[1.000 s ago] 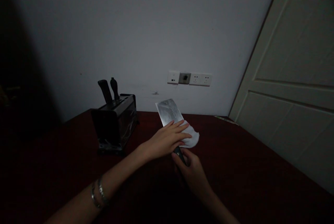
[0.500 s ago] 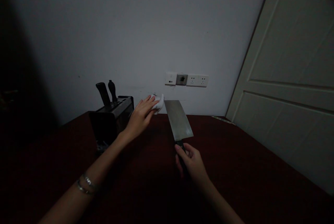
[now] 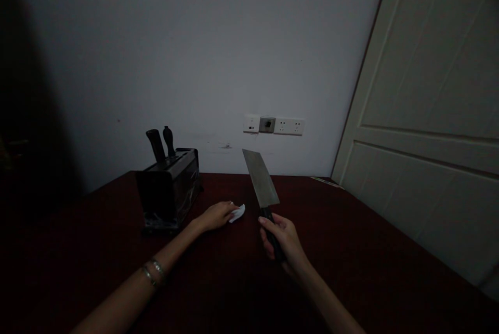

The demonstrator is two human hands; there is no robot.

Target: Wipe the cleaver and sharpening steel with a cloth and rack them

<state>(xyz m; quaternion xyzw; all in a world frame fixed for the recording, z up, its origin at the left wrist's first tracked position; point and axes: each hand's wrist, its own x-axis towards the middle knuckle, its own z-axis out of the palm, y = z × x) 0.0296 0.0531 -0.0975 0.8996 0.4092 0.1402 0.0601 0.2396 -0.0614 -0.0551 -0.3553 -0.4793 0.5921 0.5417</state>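
My right hand (image 3: 281, 243) is closed around the dark handle of a cleaver (image 3: 260, 179), whose broad steel blade points up and away from me above the dark red table (image 3: 351, 251). My left hand (image 3: 215, 215) rests low on the table to the left of the blade, fingers closed on a small white cloth (image 3: 237, 213). Two thin bracelets circle my left wrist. The cloth and the blade are apart.
A dark knife block (image 3: 168, 188) with two black handles sticking up stands at the back left, close to my left hand. A strip of wall sockets (image 3: 273, 125) sits on the wall behind. A pale door (image 3: 424, 131) fills the right side.
My left hand lifted the cloth off the blade, swung it up to the left, then brought it down onto the table. My right hand has kept the cleaver raised, blade tilted more upright.
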